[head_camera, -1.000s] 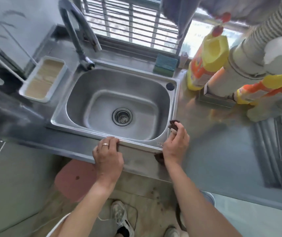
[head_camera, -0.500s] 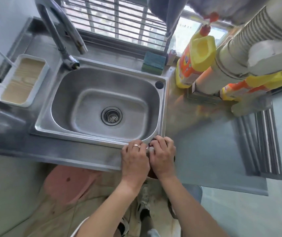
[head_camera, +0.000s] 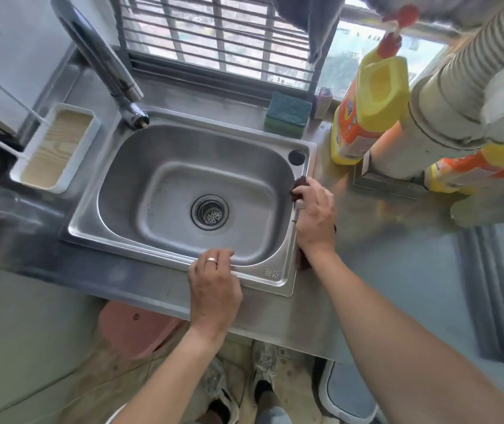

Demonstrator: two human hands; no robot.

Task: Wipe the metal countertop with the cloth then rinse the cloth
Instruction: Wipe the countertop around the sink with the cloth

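- The one camera sits on my head and looks steeply down over the sink [head_camera: 301,215] and the metal countertop [head_camera: 397,270], close in.
- It faces the window [head_camera: 214,35] at the back; my shoes show at the bottom edge.
- Its wide angle bends the edges, so the tap [head_camera: 103,65] leans inward.

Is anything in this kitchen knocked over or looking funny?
Yes, one thing: an orange and yellow bottle lies tipped on its side on the countertop, behind the big pipe, while its twin bottle stands upright. No spill shows. The sink looks dry.
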